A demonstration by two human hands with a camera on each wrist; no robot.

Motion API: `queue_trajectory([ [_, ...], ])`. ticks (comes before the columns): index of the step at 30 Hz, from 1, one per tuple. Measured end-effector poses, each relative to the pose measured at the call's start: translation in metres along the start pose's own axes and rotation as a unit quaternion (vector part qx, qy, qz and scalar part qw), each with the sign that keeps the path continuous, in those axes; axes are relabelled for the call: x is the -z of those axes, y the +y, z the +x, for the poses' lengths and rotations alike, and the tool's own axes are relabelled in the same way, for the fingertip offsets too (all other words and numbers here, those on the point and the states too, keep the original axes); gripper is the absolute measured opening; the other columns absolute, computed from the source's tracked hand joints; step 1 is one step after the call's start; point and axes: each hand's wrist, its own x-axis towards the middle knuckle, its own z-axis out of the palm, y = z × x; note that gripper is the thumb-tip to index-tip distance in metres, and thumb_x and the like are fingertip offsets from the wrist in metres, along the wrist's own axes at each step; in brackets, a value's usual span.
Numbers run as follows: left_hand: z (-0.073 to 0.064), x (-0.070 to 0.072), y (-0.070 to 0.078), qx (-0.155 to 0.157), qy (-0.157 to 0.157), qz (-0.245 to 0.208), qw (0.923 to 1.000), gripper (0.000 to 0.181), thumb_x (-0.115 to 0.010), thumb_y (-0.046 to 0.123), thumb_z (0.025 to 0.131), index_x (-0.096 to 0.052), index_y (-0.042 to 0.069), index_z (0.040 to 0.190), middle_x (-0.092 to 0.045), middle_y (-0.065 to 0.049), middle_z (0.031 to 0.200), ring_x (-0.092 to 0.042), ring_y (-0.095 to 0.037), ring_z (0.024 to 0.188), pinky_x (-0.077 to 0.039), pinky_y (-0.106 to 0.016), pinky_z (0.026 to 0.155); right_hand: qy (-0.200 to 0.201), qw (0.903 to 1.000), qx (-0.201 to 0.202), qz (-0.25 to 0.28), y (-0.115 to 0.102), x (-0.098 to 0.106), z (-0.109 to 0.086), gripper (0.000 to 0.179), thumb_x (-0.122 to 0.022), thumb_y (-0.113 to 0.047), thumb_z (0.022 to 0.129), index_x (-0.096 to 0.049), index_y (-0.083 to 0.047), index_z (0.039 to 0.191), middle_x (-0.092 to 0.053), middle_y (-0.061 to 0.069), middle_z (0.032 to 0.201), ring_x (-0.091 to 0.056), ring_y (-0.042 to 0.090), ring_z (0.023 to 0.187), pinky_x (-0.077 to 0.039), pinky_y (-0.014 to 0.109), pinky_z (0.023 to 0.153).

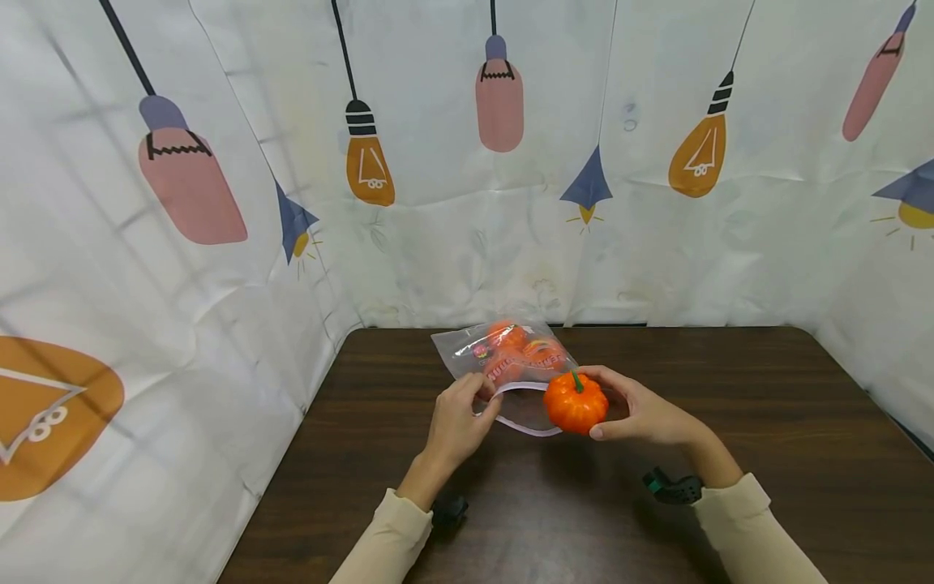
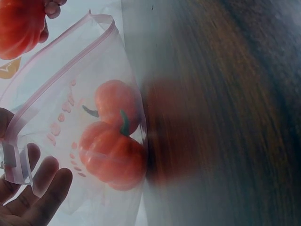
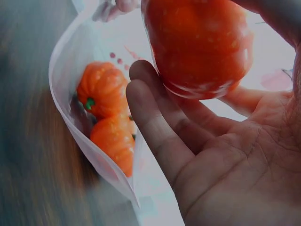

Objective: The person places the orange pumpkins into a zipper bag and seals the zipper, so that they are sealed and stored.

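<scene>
A clear zip bag (image 1: pixel 460 347) with a pale pink zip edge lies on the table, its mouth gaping toward me. Several orange toy pumpkins (image 1: pixel 505 367) are inside; the left wrist view shows two with green stems, one a ribbed pumpkin (image 2: pixel 113 155). At the left end of the mouth, my left hand (image 1: pixel 456 418) pinches the bag's edge between thumb and fingers. My right hand (image 1: pixel 645 410) holds another orange pumpkin (image 1: pixel 575 404), green stem up, by its right side, over the right part of the opening. In the right wrist view, that pumpkin (image 3: pixel 197 47) is outside the bag.
The dark wood-grain table (image 1: pixel 766 405) extends around the bag. A white curtain (image 1: pixel 452 259) with printed lamps hangs behind the table and along its left side. Dark devices are strapped at both wrists, one a wrist camera (image 1: pixel 671 488) under the right sleeve.
</scene>
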Motion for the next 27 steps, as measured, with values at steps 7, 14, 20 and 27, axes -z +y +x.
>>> queue_trajectory([
  [7,0.000,0.001,0.001,0.000,0.001,-0.001,1.0000,0.015,-0.078,0.015,0.085,-0.063,0.017,0.086,-0.063,0.005,0.079,-0.058,-0.008,0.071,-0.052,-0.022,0.066,-0.044,0.9987,-0.006,0.026,-0.001,-0.010,0.004,0.073,-0.071,-0.005,0.090,-0.035,-0.013,0.154,-0.051,0.013,0.144,-0.062,0.024,0.120,-0.056,0.033,0.099],
  [14,0.000,0.001,0.001,0.005,-0.001,-0.002,1.0000,0.014,-0.077,0.015,0.086,-0.063,0.017,0.085,-0.063,0.005,0.079,-0.059,-0.009,0.071,-0.052,-0.022,0.066,-0.087,0.9953,-0.036,0.023,0.003,-0.014,0.004,0.076,-0.072,-0.012,0.092,-0.031,-0.009,0.156,-0.052,0.014,0.143,-0.062,0.021,0.122,-0.053,0.028,0.102],
  [20,0.000,0.001,-0.001,0.010,-0.004,-0.004,0.9999,0.014,-0.077,0.014,0.086,-0.063,0.017,0.086,-0.063,0.005,0.079,-0.059,-0.009,0.071,-0.052,-0.022,0.067,-0.127,0.9897,-0.064,0.014,0.006,-0.016,0.004,0.073,-0.073,-0.017,0.092,-0.034,-0.014,0.154,-0.050,0.013,0.143,-0.059,0.022,0.123,-0.051,0.027,0.103],
  [27,0.000,0.001,-0.001,0.008,-0.004,-0.004,1.0000,0.014,-0.077,0.015,0.087,-0.063,0.017,0.086,-0.062,0.004,0.079,-0.058,-0.009,0.071,-0.053,-0.022,0.067,-0.129,0.9888,-0.075,-0.001,0.011,-0.018,0.005,0.074,-0.074,-0.018,0.091,-0.034,-0.014,0.154,-0.050,0.013,0.142,-0.059,0.022,0.122,-0.050,0.027,0.102],
])
